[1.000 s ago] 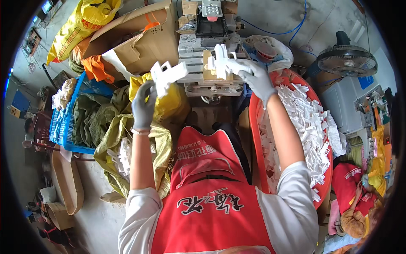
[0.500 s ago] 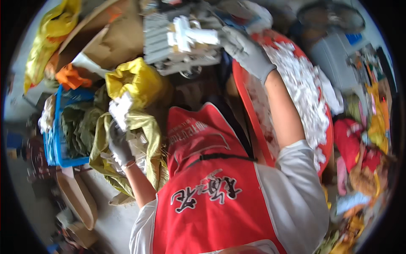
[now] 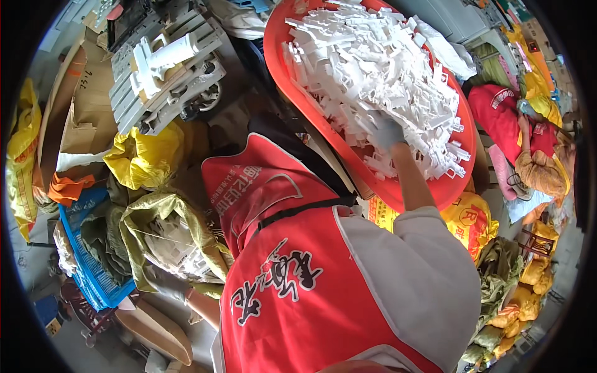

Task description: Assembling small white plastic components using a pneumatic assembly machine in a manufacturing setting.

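Observation:
In a long red tub (image 3: 278, 66) lies a heap of white plastic toy-gun-shaped pieces (image 3: 348, 53). My right hand (image 3: 387, 132), in a grey glove, reaches down into the heap; its fingers are partly lost among the pieces, so I cannot tell whether they grip one. My left hand (image 3: 168, 283), also gloved, is low at the near rim of an olive woven sack (image 3: 140, 217). Its fingers are shaded and partly covered by the sack edge. Similar white pieces (image 3: 177, 245) lie inside the sack. On a grey slatted stand (image 3: 121, 93) rests a white gun-shaped piece (image 3: 168, 55).
Left of the sack stands a blue plastic basket (image 3: 87, 270) with dark green cloth. Beyond it are a yellow bag (image 3: 143, 158) and a large cardboard box (image 3: 87, 124). Another person in red (image 3: 504, 109) sits at the right. Yellow bags (image 3: 469, 217) lie beside the tub.
My right hand has gone from beside the stand into the tub's heap. My left hand has let go of a white piece and dropped to the sack's near rim. My view has turned right.

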`<state>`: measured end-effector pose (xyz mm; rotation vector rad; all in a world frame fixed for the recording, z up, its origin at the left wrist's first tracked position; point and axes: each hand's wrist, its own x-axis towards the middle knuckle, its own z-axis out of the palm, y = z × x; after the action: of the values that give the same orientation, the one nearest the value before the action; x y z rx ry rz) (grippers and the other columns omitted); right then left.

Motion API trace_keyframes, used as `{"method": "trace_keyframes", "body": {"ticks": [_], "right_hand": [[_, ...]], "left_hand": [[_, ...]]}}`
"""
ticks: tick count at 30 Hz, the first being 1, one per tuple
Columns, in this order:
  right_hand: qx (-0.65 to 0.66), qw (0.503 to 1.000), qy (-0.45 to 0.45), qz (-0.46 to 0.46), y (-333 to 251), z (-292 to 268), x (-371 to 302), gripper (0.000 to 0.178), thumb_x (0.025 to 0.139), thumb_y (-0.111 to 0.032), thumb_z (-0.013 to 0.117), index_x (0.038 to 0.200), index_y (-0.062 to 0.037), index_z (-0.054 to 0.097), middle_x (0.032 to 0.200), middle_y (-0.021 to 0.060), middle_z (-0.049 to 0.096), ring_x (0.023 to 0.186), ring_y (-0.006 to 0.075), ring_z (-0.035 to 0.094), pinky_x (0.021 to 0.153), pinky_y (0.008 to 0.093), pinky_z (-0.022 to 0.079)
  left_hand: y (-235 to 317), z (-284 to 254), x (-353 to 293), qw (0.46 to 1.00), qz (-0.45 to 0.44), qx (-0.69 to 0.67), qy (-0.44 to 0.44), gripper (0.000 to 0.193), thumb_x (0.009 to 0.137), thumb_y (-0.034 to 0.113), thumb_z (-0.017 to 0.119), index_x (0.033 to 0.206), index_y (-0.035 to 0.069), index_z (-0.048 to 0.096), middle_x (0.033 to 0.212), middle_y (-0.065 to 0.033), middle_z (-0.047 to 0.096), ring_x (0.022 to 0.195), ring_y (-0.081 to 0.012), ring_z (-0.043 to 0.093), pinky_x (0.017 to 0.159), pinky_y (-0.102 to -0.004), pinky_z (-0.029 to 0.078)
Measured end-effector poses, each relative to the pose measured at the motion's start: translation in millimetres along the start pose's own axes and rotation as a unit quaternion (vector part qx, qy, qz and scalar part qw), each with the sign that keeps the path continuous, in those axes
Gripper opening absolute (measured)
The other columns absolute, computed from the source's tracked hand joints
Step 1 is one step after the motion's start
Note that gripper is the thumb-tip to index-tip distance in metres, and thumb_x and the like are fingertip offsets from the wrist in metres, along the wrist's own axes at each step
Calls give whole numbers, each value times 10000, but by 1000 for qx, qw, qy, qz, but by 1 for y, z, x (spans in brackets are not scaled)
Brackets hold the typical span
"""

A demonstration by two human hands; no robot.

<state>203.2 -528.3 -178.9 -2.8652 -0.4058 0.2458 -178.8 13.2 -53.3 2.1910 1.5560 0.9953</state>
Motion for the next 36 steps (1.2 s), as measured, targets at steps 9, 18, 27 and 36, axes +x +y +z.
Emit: {"method": "trace_keyframes", "body": {"ticks": [9, 18, 27, 36], "right_hand": [[138, 975, -129, 115, -19, -20, 96, 574, 784, -385, 616, 1289, -155, 470, 1075, 154, 634, 994, 287, 613, 879, 375, 463], [2, 990, 28, 135, -43, -9, 104, 543, 807, -476, 568, 1237, -158, 479, 1169, 171, 538, 1036, 344, 566, 850, 456, 468], [8, 970, 161, 183, -40, 80, 109, 754, 700, -187, 699, 1372, -215, 356, 1355, 167, 375, 1191, 362, 430, 956, 427, 398], [51, 990, 87, 101, -16, 29, 78, 542, 784, -224, 674, 1256, -74, 456, 1198, 188, 466, 1021, 366, 545, 855, 425, 468]], "left_hand": [[53, 30, -2, 976, 193, -14, -104, 284, 908, 111, 524, 1170, 15, 576, 1119, -141, 617, 969, -243, 607, 849, -337, 478], [35, 35, -6, 979, 154, -29, -128, 245, 907, 135, 531, 1094, 13, 633, 1041, -125, 659, 943, -225, 625, 833, -321, 483], [128, 39, 0, 962, 218, -33, -158, 193, 864, 62, 557, 1028, 1, 638, 974, -139, 662, 884, -255, 637, 793, -328, 494], [212, 61, 53, 910, 365, -165, -108, 189, 811, 56, 587, 989, 19, 640, 967, -146, 649, 907, -306, 613, 804, -352, 482]]}}
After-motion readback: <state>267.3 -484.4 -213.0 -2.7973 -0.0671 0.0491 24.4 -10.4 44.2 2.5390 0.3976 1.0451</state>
